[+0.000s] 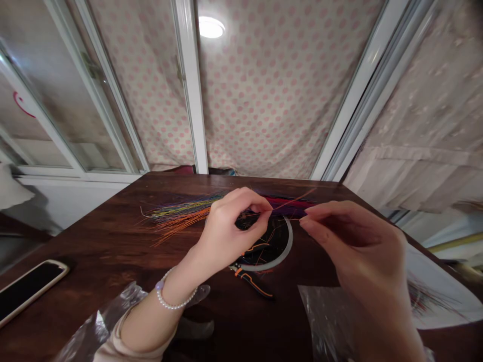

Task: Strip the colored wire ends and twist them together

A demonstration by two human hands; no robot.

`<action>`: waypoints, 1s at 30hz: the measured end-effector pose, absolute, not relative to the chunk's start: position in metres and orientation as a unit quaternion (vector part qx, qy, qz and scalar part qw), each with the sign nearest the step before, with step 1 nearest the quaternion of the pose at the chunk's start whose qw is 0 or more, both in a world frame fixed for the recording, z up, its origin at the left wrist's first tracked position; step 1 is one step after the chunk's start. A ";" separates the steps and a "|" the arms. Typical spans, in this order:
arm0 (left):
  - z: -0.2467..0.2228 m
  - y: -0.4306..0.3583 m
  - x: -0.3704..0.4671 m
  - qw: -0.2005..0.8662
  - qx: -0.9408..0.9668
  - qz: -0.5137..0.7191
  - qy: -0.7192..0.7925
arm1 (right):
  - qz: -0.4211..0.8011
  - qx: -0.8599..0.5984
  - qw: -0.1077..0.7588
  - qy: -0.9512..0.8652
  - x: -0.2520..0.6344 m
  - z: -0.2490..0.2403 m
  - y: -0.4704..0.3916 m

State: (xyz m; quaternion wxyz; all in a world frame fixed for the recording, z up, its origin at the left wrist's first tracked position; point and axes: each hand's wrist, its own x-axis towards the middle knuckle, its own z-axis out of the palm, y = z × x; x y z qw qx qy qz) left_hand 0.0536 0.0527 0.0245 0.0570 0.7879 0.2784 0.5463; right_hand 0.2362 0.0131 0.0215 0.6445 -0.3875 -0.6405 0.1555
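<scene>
My left hand (239, 226), with a pearl bracelet at the wrist, pinches a thin orange-brown wire (294, 199) between thumb and index finger. The wire slants up to the right from the fingertips. To its right is my right hand (350, 236), thumb and index finger nearly together; anything between them is too small to make out. Behind and below the hands is a round dark dish (290, 241) with a pale rim, holding wire scraps. Pliers (254, 284) with black and orange handles lie across its near edge.
Bundles of coloured wires (181, 216) lie behind my left hand, with red and purple ones behind the fingertips. A phone (32, 286) is at the left. Clear plastic bags (98, 322) lie near the front. A white sheet (449, 296) with thin wires is at the right.
</scene>
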 end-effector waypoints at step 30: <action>0.013 0.036 0.060 -0.278 0.764 0.532 0.235 | 0.196 -0.338 0.701 -0.596 0.224 0.012 0.013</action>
